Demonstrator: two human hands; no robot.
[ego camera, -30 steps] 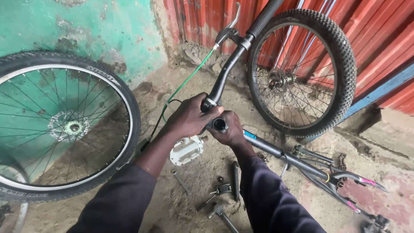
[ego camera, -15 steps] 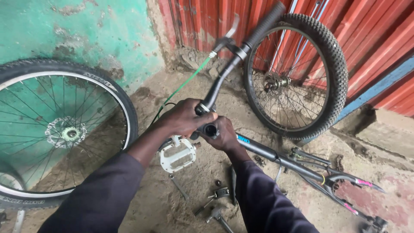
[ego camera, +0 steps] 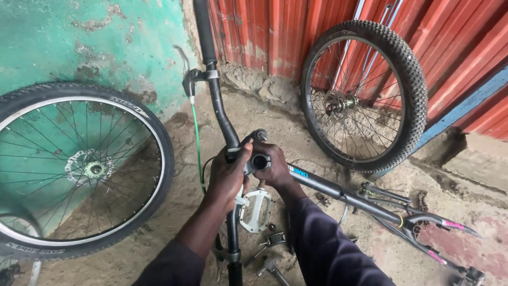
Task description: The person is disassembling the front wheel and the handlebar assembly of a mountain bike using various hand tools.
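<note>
As two hands (ego camera: 248, 169) grip one handlebar (ego camera: 217, 106), two wheels (ego camera: 365, 95)

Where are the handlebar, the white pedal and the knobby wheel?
handlebar (ego camera: 218, 103), head view, black bar below the brake lever.
white pedal (ego camera: 256, 211), head view, its frame.
knobby wheel (ego camera: 410, 69), head view, tyre tread.

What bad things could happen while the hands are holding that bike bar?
The left hand and right hand grip the black handlebar right at the stem, so a slip might pinch fingers. The green cable hanging from the brake lever could snag. The white pedal and small metal parts lying on the dirt floor might get stepped on or lost.
</note>
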